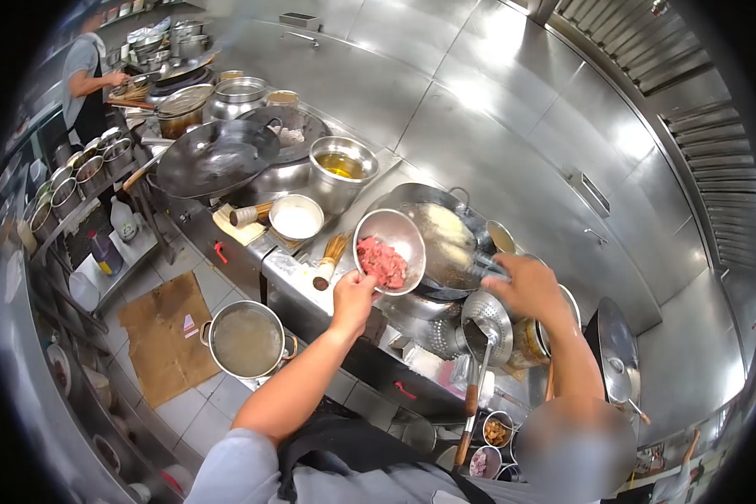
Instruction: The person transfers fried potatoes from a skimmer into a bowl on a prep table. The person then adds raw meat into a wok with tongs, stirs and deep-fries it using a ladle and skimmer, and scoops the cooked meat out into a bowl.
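My left hand (pixel 355 300) grips the rim of a metal bowl (pixel 409 238), which is tilted and shows pieces of raw red meat (pixel 381 263) inside. The bowl is at the left edge of a wok (pixel 412 198) on the stove. Pale, foamy-looking contents (pixel 447 231) lie in that wok. Over the wok's right side, my right hand (pixel 525 290) has its fingers bent around a blurred greyish thing (pixel 489 267) whose kind I cannot make out. Below the right hand, a perforated strainer (pixel 497 323) and a ladle (pixel 476 338) rest with their handles toward me.
Left of the bowl are a pot of yellow oil (pixel 344 164), a white-filled bowl (pixel 296 218) and a bamboo brush (pixel 333 252). A large wok (pixel 218 155) leans farther back. A stockpot (pixel 245 340) stands low at left. Ingredient cups (pixel 496 430) sit near my body. Another person (pixel 84 76) works far left.
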Motion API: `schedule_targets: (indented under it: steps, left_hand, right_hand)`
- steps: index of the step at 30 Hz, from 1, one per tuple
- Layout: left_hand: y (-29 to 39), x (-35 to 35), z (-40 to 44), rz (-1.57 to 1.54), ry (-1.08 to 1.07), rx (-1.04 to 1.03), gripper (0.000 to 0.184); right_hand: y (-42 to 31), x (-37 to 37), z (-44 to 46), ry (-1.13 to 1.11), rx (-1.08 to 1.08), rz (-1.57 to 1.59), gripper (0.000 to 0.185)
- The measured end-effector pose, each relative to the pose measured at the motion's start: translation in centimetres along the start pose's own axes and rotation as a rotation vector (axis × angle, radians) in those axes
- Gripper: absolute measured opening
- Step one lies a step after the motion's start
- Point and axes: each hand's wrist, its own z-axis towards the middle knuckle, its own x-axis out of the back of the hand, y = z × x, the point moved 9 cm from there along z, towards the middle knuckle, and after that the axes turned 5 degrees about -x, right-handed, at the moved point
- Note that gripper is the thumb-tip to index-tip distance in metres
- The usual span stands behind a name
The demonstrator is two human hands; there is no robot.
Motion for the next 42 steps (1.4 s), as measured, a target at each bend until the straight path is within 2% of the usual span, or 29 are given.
schedule_targets:
  steps: [2, 3, 5, 7, 11, 13, 16, 17, 20, 22, 25, 27, 29, 35, 36, 40, 42]
  left_hand:
    - [0.7, -0.5, 0.0, -0.051, -0.002, -0.008, 0.018]
    - [1.1, -0.9, -0.2, -0.097, -0.012, -0.013, 0.017]
    - [1.5, -1.3, -0.5, -0.134, -0.032, -0.01, 0.014]
    - [1.6, -1.0, -0.6, -0.094, -0.029, -0.022, 0.011]
    - [0.8, -0.7, -0.5, -0.1, -0.069, 0.047, 0.007]
    - [-0.3, -0.7, -0.9, -0.08, -0.05, 0.144, 0.006]
    - [-2.6, -0.9, -1.2, -0.083, -0.079, 0.214, 0.008]
    - [-3.9, -0.6, -1.0, -0.082, -0.069, 0.257, 0.008]
    - [-3.6, -1.0, -1.7, -0.028, -0.051, 0.231, 0.005]
    - [-3.1, -1.5, -1.5, 0.026, -0.059, 0.167, 0.004]
    - [-3.4, -2.0, -0.8, 0.038, -0.094, 0.114, 0.005]
    - [-2.9, -2.2, -0.8, 0.072, -0.099, 0.111, 0.004]
    - [-2.2, -1.9, -1.1, -0.023, -0.023, 0.143, 0.004]
    - [-3.6, -1.5, -0.7, -0.04, -0.014, 0.198, 0.012]
    - [-4.0, -1.6, -0.8, -0.04, -0.014, 0.22, 0.012]
    - [-4.1, -2.2, -1.3, -0.011, -0.043, 0.245, 0.012]
    - [-3.7, -2.4, -1.8, 0.019, -0.058, 0.246, 0.009]
  right_hand:
    - [-4.9, -0.2, -2.3, 0.064, 0.313, -0.113, 0.036]
    - [-6.1, -0.5, -2.3, 0.065, 0.306, -0.122, 0.036]
    - [-7.2, -2.9, -1.9, -0.034, 0.264, -0.369, 0.031]
    - [-7.6, -2.4, -1.9, 0.051, 0.309, -0.375, 0.025]
    - [-6.0, 1.7, -2.1, 0.178, 0.278, -0.258, 0.024]
    - [-4.3, 3.5, -1.8, 0.226, 0.242, -0.217, 0.025]
    - [-0.3, 4.3, -0.3, 0.089, -0.014, -0.141, 0.032]
    - [0.6, 4.0, -0.2, 0.089, -0.015, -0.139, 0.032]
    - [2.1, 0.6, 1.0, 0.007, 0.025, -0.109, 0.035]
    - [0.0, -2.4, 0.1, -0.075, 0.216, -0.143, 0.035]
    - [-1.4, -6.5, 0.9, -0.127, 0.255, -0.196, 0.032]
    - [-2.2, -6.5, 1.2, -0.131, 0.269, -0.185, 0.027]
    - [-2.6, -5.5, 1.1, -0.103, 0.277, -0.221, 0.025]
    - [0.9, 0.6, 0.4, 0.082, 0.225, -0.094, 0.029]
    - [2.2, 0.8, 0.8, 0.039, 0.137, -0.081, 0.033]
    - [4.8, 1.7, 1.5, 0.031, 0.02, -0.059, 0.034]
    - [7.3, 1.6, 2.2, 0.037, -0.134, -0.008, 0.034]
